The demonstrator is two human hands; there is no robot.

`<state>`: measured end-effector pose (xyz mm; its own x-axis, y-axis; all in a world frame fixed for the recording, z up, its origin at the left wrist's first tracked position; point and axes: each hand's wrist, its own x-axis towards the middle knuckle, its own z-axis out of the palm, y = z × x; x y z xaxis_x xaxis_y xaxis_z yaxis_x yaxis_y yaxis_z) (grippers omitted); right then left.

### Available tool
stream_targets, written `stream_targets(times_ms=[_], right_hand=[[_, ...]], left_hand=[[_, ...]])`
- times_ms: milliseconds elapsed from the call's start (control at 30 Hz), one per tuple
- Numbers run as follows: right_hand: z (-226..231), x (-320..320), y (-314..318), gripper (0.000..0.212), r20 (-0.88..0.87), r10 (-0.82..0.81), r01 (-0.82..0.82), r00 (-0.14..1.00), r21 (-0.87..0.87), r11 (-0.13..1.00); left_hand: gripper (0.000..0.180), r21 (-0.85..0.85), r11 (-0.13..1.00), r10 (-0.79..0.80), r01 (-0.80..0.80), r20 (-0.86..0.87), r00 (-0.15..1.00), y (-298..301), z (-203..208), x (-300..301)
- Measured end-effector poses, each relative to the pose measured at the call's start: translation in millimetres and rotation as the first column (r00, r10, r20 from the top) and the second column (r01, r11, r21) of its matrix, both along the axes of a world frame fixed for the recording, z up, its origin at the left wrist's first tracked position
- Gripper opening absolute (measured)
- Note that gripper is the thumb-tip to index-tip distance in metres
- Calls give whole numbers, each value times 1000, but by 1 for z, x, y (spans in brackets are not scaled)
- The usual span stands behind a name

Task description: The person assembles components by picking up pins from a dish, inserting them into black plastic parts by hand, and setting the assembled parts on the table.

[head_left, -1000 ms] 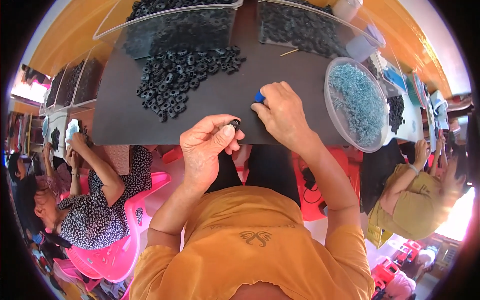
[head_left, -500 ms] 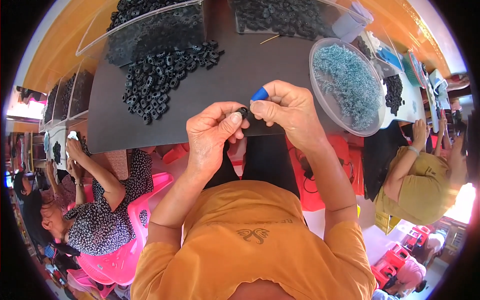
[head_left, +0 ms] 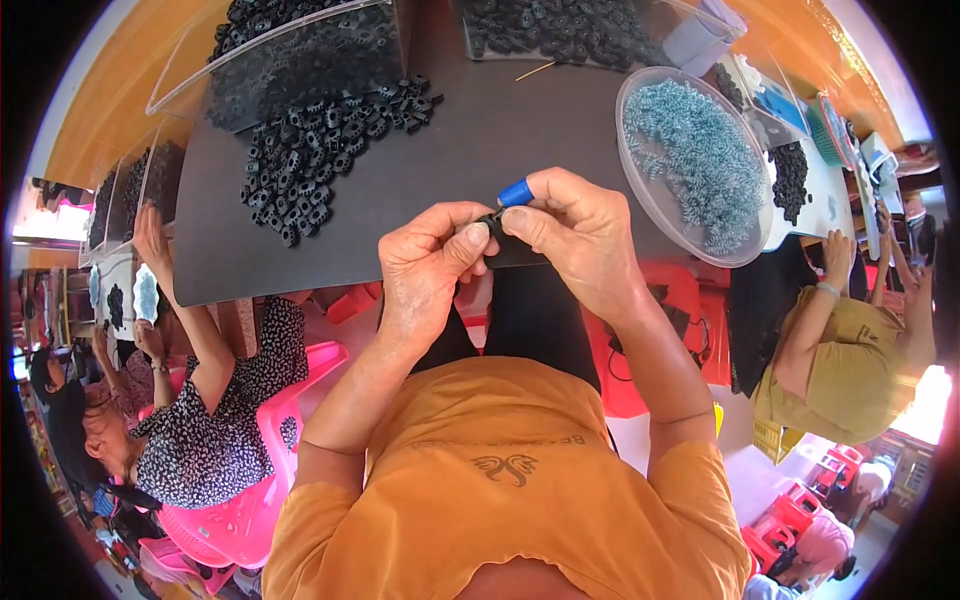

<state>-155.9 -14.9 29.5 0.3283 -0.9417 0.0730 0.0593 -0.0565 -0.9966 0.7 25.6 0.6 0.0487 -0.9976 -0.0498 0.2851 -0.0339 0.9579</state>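
Over the table's near edge, my left hand (head_left: 425, 258) pinches a small black plastic part (head_left: 489, 226) between thumb and fingers. My right hand (head_left: 585, 230) is closed in a pinch right against that part. A blue finger cover (head_left: 517, 193) wraps its index fingertip. Whatever sits in the right pinch is too small and hidden to name. Beyond my left hand lies a loose pile of similar black parts (head_left: 300, 175). On the right, a round clear tray (head_left: 640, 208) holds many small bluish metallic coils (head_left: 695, 160) that look like springs.
Clear bins of black parts (head_left: 310, 75) stand along the far side of the dark table (head_left: 450, 140). A thin stick (head_left: 535, 71) lies near the far right bin (head_left: 560, 35). People sit working at left (head_left: 210, 440) and right (head_left: 840, 370).
My right hand has moved slightly left, and its fingertips now meet the black part. My left hand keeps hold. The co-worker on the left has raised an arm toward a bin.
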Motion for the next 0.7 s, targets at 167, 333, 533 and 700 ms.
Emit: stream_targets(times_ms=[167,333,533,700], right_hand=[[-12,-4,-1,6,-9,4,-4,1000,-19,1000],[-12,-1,2,7,-1,-17,17,1000,14,1000],[-18,3,5,8,-3,-31,31,1000,-9,999],[-22,10,8,10,-37,-67,64,997,-81,995]], left_hand=[[20,-33,999,-9,11,79,997,1,2,0],[21,-42,999,-6,7,41,999,2,-1,-1],[16,-90,996,19,-10,102,995,4,-4,0],[12,-65,998,33,-28,85,996,4,-2,-1]])
